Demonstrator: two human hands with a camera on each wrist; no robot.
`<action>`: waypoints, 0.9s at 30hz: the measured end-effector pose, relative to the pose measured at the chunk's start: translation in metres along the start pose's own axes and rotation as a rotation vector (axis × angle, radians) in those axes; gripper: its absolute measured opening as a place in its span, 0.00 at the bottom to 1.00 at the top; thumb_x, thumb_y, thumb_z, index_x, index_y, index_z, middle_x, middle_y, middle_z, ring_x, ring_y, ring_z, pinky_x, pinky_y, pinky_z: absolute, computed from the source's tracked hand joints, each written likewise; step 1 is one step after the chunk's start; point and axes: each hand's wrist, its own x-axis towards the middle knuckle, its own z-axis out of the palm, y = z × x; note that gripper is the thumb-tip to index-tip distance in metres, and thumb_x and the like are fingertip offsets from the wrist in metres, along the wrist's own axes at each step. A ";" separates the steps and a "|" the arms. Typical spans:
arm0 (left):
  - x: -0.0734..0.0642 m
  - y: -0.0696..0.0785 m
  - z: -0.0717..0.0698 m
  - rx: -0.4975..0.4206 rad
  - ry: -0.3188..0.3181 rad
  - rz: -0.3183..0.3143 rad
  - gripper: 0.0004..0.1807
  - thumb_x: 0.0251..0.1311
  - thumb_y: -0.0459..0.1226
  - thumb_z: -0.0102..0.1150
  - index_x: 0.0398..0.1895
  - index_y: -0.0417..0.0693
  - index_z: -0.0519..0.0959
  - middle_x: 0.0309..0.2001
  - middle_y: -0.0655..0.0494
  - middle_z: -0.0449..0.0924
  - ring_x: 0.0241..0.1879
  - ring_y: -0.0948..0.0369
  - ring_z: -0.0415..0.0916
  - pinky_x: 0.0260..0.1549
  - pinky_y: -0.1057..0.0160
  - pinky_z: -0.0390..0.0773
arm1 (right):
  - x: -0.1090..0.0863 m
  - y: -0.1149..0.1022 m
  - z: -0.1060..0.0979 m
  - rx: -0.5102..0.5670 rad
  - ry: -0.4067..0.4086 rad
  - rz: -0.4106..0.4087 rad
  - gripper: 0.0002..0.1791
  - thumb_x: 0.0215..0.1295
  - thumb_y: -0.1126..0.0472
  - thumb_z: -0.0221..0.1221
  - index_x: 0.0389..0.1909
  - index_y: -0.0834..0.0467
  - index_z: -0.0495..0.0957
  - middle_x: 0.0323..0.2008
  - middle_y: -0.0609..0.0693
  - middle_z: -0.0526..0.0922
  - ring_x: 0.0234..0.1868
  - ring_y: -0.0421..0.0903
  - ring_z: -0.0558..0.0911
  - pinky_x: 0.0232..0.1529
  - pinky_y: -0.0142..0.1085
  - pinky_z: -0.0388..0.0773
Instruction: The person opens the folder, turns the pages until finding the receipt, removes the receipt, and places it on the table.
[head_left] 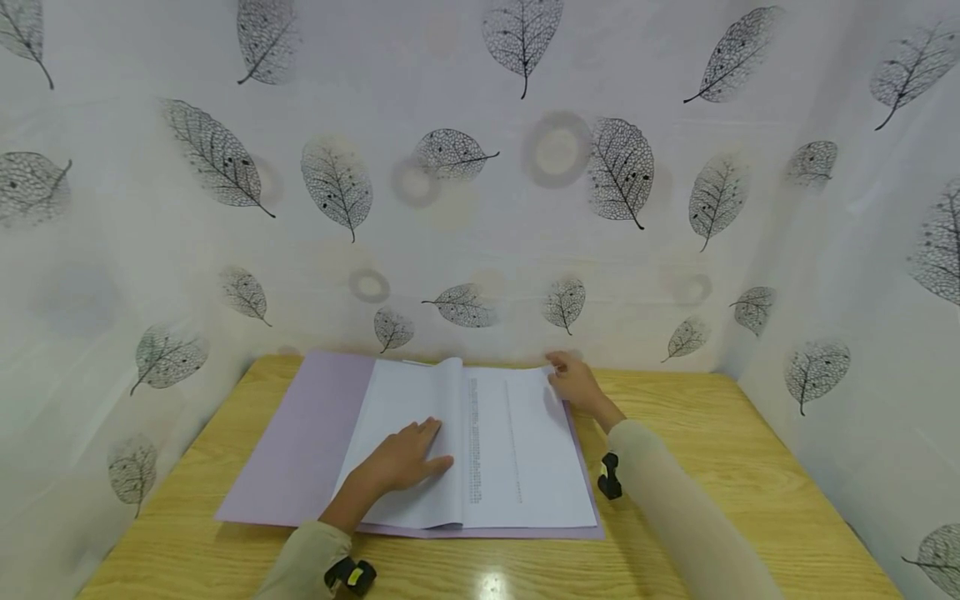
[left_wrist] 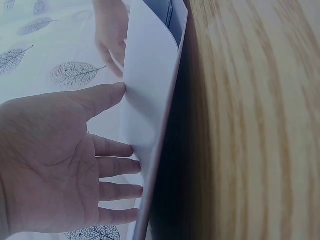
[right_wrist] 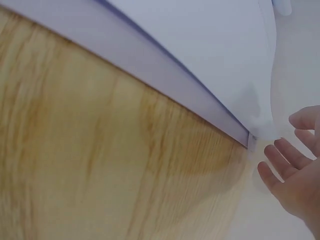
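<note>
I rest left hand (head_left: 405, 458) on left page (head_left: 408, 392) in lilac folder (head_left: 303, 446), fingers straight; right hand (head_left: 577, 383) half-open, gripping nothing, beside right page (head_left: 551, 458).

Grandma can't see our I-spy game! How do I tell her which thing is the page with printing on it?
Start at the yellowish wooden table, where a purple folder lies open. Inside, go to the right side, to the white page whose top right corner is near the right hand. It has narrow columns of tiny print, while the left page, under the left hand, looks blank.
</note>
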 end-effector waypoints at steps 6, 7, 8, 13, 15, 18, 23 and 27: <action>0.001 0.000 0.001 0.003 -0.002 -0.008 0.42 0.69 0.53 0.61 0.76 0.36 0.61 0.76 0.38 0.64 0.75 0.38 0.61 0.73 0.39 0.64 | 0.001 -0.001 -0.001 0.019 0.044 -0.008 0.26 0.69 0.70 0.55 0.68 0.68 0.69 0.58 0.72 0.77 0.57 0.66 0.80 0.59 0.57 0.81; 0.001 0.000 0.001 0.004 -0.002 -0.010 0.43 0.69 0.53 0.61 0.76 0.36 0.61 0.76 0.39 0.64 0.75 0.38 0.61 0.73 0.39 0.64 | 0.001 -0.002 -0.001 0.020 0.050 -0.011 0.26 0.69 0.70 0.55 0.69 0.69 0.69 0.56 0.72 0.78 0.56 0.66 0.80 0.58 0.56 0.82; 0.001 0.000 0.001 0.003 -0.002 -0.011 0.43 0.69 0.53 0.61 0.76 0.36 0.61 0.76 0.39 0.64 0.75 0.38 0.61 0.73 0.39 0.64 | 0.001 -0.002 -0.002 0.025 0.053 -0.008 0.27 0.69 0.71 0.55 0.69 0.69 0.69 0.55 0.72 0.78 0.55 0.66 0.80 0.57 0.56 0.82; 0.000 0.000 0.002 -0.001 -0.004 -0.016 0.43 0.69 0.53 0.61 0.77 0.37 0.61 0.76 0.39 0.63 0.75 0.39 0.60 0.74 0.38 0.63 | -0.002 -0.004 -0.004 0.039 0.053 0.006 0.28 0.70 0.70 0.57 0.70 0.70 0.66 0.52 0.71 0.78 0.52 0.63 0.79 0.54 0.54 0.82; 0.000 0.000 0.002 -0.001 -0.005 -0.018 0.43 0.69 0.53 0.61 0.77 0.37 0.61 0.76 0.39 0.63 0.76 0.39 0.60 0.74 0.39 0.63 | -0.002 -0.003 -0.004 0.023 0.054 0.004 0.28 0.70 0.70 0.57 0.70 0.72 0.67 0.54 0.71 0.77 0.52 0.62 0.79 0.53 0.52 0.82; 0.000 0.000 0.002 -0.001 -0.004 -0.018 0.43 0.68 0.53 0.61 0.77 0.37 0.61 0.76 0.39 0.63 0.75 0.39 0.60 0.74 0.39 0.63 | -0.003 -0.001 -0.004 0.007 0.063 -0.012 0.24 0.70 0.70 0.58 0.64 0.75 0.71 0.55 0.70 0.77 0.51 0.61 0.81 0.51 0.49 0.84; 0.000 0.000 0.001 -0.003 -0.001 -0.019 0.43 0.68 0.53 0.61 0.76 0.36 0.61 0.76 0.39 0.63 0.76 0.39 0.60 0.74 0.38 0.63 | -0.005 -0.001 -0.006 0.027 0.070 -0.039 0.13 0.68 0.71 0.60 0.49 0.76 0.80 0.45 0.68 0.81 0.42 0.56 0.83 0.43 0.39 0.83; 0.000 0.000 0.002 -0.006 -0.002 -0.014 0.42 0.69 0.53 0.61 0.76 0.36 0.61 0.76 0.38 0.63 0.76 0.38 0.59 0.74 0.38 0.62 | -0.006 -0.002 -0.007 0.029 0.062 -0.041 0.10 0.69 0.70 0.60 0.43 0.74 0.83 0.39 0.66 0.83 0.39 0.53 0.82 0.40 0.34 0.80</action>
